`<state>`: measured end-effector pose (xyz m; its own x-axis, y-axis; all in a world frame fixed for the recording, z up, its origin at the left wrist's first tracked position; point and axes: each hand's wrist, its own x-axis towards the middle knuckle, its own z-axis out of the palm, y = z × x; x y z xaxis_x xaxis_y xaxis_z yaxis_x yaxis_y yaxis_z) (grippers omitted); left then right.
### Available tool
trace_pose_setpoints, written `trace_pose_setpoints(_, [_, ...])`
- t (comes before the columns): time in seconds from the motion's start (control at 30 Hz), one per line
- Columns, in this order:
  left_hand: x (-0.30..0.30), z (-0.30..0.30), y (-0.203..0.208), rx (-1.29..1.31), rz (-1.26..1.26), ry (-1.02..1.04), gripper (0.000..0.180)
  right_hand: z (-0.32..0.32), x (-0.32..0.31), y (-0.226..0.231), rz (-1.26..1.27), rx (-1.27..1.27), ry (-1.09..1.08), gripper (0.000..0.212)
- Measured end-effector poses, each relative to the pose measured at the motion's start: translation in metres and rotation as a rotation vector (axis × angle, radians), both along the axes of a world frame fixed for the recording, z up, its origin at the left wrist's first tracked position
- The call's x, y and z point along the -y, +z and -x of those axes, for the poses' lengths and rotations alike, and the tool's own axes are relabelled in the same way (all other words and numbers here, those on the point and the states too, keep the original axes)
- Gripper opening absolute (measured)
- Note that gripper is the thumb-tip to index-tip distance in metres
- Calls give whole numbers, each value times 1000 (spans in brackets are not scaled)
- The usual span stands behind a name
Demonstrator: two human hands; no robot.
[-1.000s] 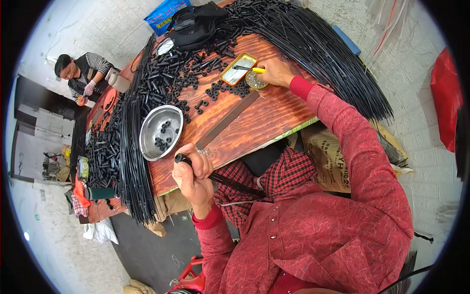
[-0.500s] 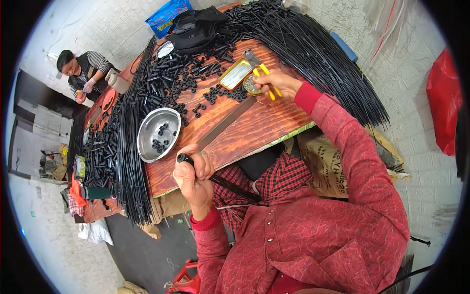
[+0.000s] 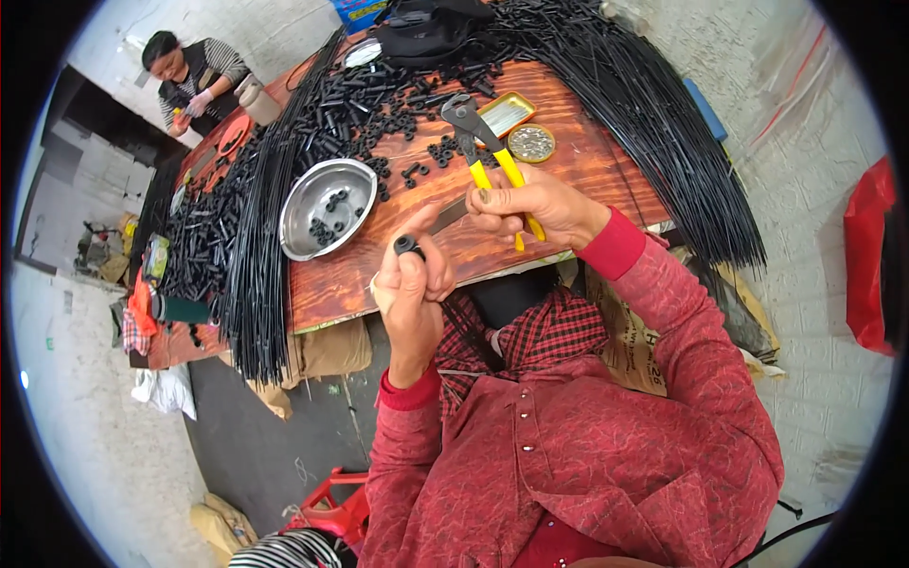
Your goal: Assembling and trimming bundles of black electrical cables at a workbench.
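In my left hand [image 3: 413, 298] the fingers are wrapped round a black tube [image 3: 408, 244], whose round end with a small hole sticks up beside my thumb. Thin black rods [image 3: 469, 327] trail from below that hand toward my lap. My right hand [image 3: 544, 210] grips the yellow handles of a pair of pliers [image 3: 466, 128], the grey jaws pointing up and away from me. The jaws are apart from the tube. Just beyond the right hand are a round tin [image 3: 531, 143] of small metal bits and a yellow-rimmed rectangular tin [image 3: 506, 113].
A metal bowl [image 3: 294, 203] with a few black rings stands left on the wooden table [image 3: 568, 99]. Black tube pieces [image 3: 327, 128] lie heaped behind it. Bundles of black rods [image 3: 258, 270] flank both sides. Another person [image 3: 199, 80] works at the far left. A red stool [image 3: 331, 506] stands below.
My right hand has lifted the pliers off the round tin and brought them nearer to my left hand. The left hand still holds the tube. The whole view has shifted.
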<state>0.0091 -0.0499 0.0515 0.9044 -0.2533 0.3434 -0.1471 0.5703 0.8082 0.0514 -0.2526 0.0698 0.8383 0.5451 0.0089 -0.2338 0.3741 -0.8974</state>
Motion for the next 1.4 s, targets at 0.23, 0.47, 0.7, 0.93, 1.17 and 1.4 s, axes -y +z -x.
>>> trace_pose_setpoints(0.23, [-2,2,-3,-9,-5,43,57,20,-33,16,176,146,-79,25])
trace_pose_setpoints(0.47, [-4,3,-5,-44,-31,77,54,25,-45,28,101,183,-64,25])
trace_pose_setpoints(0.7, [-3,2,-5,-14,-57,76,54,22,-44,14,159,192,-112,29])
trace_pose_setpoints(0.93, [1,4,-1,-20,-130,123,54,24,-43,23,169,210,-128,27])
trace_pose_setpoints(1.17, [-2,1,-6,13,-93,77,51,25,-44,24,147,192,-117,25])
trace_pose_setpoints(1.4, [-1,5,-2,-34,-123,116,54,24,-44,26,175,201,-115,25])
